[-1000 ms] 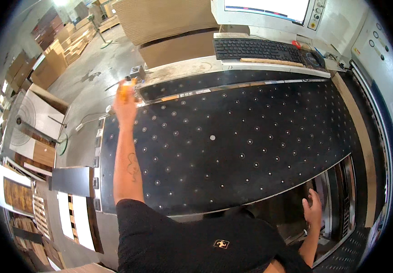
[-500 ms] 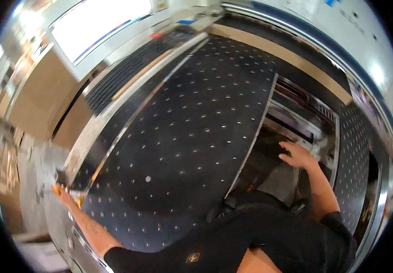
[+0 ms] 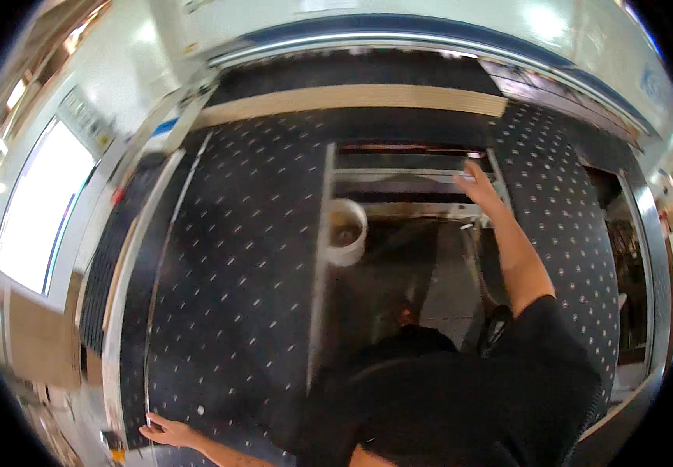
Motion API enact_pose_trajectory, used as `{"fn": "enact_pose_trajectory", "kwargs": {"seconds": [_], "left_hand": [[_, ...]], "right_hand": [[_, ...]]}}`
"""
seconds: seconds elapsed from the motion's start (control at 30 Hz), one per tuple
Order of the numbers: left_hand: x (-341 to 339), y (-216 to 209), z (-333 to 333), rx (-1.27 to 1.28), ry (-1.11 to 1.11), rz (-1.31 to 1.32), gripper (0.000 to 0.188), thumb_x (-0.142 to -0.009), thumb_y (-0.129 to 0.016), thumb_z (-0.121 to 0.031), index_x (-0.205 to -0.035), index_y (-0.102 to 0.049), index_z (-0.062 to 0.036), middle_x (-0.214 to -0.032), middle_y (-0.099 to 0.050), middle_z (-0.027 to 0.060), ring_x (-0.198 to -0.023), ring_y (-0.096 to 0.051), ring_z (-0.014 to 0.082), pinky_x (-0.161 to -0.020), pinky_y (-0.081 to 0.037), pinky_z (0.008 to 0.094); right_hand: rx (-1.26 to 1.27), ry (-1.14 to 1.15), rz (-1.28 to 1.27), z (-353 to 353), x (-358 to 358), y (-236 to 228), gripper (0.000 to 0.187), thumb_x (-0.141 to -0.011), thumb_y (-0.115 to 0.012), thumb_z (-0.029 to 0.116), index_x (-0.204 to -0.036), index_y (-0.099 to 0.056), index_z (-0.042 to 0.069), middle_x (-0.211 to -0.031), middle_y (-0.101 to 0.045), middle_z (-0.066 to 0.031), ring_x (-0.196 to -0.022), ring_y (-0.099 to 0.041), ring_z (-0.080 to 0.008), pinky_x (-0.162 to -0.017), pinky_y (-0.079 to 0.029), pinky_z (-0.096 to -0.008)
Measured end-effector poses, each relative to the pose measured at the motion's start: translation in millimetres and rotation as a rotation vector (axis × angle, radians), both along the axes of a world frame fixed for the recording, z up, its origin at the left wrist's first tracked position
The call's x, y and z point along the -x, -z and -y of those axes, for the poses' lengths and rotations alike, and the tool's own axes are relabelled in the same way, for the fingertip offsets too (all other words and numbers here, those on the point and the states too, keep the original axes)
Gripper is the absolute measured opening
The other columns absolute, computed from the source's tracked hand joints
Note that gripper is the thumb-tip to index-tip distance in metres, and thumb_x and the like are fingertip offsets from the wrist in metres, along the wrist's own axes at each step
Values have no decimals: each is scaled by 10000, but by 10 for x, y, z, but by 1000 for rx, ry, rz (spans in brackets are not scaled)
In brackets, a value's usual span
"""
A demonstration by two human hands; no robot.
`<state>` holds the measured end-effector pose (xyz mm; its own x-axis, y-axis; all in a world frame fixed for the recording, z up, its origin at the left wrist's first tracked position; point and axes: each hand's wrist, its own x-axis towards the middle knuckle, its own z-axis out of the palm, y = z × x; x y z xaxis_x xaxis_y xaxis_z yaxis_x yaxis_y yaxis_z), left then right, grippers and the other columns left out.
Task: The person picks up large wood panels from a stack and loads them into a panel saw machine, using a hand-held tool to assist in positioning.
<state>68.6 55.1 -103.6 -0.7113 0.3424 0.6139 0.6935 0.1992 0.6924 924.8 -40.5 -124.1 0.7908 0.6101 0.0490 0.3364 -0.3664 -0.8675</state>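
Our left hand (image 3: 169, 431), fingers slightly parted, lies at the near-left corner of the black, stud-dotted bench (image 3: 243, 257), beside a thin metal strip (image 3: 157, 282); we cannot tell whether it grips anything. Our right hand (image 3: 483, 189), half open and empty, hangs over the dark opening (image 3: 398, 265) past the bench's right edge, where a round white bucket (image 3: 348, 254) stands.

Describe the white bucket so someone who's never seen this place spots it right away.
Find the broad black tabletop dotted with pale marks, and follow its right edge to the open gap. In that gap, left of the person's right hand, the white bucket shows, partly hidden by the edge. Its round, open-topped shape sets it apart from the straight pale bars nearby.
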Motion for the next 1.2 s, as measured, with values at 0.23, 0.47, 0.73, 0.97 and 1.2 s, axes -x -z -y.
{"fn": "enact_pose_trajectory", "kwargs": {"seconds": [0.23, 0.47, 0.73, 0.97, 1.2], "left_hand": [[-2909, 118, -38, 276, 916, 155, 444, -961, -587, -188, -1338, -482, 22, -1320, -522, 183, -1218, -510, 316, -1012, -405, 407], [-3980, -65, -196, 546, 1174, -287, 345, -912, -618, -118, -1217, -561, 33, -1213, -571, 190, -1148, -529, 357, -992, -401, 435], [-4077, -55, -95, 711, 1144, 27, 304, -910, -627, -124, -1159, -601, 49, -1134, -613, 158, -1009, -603, 242, -793, -490, 327], [-3909, -286, 133, 723, 974, -50, 356, -990, -524, -283, -1146, -668, 3, -1055, -686, 166, -906, -653, 320, -798, -515, 422], [-3928, 209, -323, 551, 1289, 312, 257, -923, -613, -104, -1129, -622, 49, -1090, -644, 116, -950, -619, 185, -831, -493, 305]], "right_hand": [[-224, 478, -119, -169, -2060, 169, 901, -807, -766, 411, -1475, -312, 12, -1449, -433, -184, -1290, -460, -282, -1050, -378, -375], [-520, 451, -187, -506, -2845, 227, 1028, -783, -795, 377, -1540, -162, 90, -1558, -232, -218, -1436, -257, -333, -1127, -288, -427], [-619, 374, -171, -798, -3446, 114, 1059, -772, -801, 353, -1549, -132, 88, -1569, -234, -141, -1438, -247, -264, -1146, -237, -386], [-571, 549, -211, -859, -3341, 24, 980, -787, -741, 472, -1519, -230, 68, -1510, -321, -170, -1353, -358, -307, -1087, -316, -399], [-608, 454, -134, -229, -2575, 69, 853, -869, -650, 447, -1514, -248, 59, -1518, -312, -160, -1378, -324, -298, -1107, -277, -408]]}}
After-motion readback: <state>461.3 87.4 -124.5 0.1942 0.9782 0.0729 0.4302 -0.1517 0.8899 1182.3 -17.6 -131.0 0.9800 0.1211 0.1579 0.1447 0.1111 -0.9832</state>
